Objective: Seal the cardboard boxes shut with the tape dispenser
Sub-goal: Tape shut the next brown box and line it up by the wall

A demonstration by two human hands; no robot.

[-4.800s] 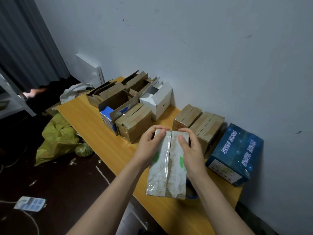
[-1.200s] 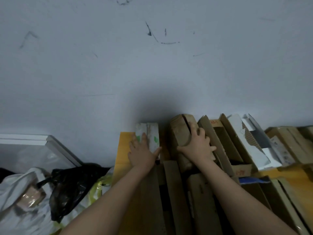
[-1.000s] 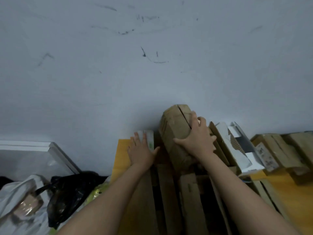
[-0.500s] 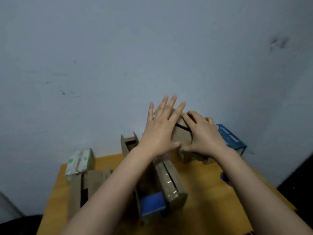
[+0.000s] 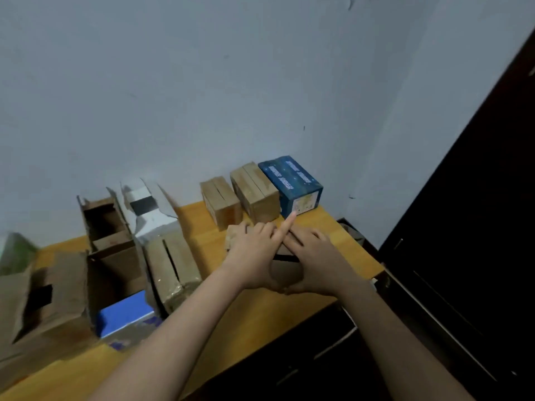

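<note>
Fingers (image 5: 288,227) of the left hand (image 5: 254,256) curl over the box (image 5: 285,270), with the index sticking straight out. The right hand (image 5: 317,261) lies flat on its top, fingers slightly spread, and the thumbs meet on its near face. The box sits near the tabletop's (image 5: 260,314) right end, flaps pressed down with a dark gap showing and no tape visible. The job looks partway done. Three closed boxes (image 5: 254,192) stand at the far right corner, though any tape on them is too blurred to tell. Several open boxes (image 5: 107,224) wait along the left, and no dispenser is in view.
</note>
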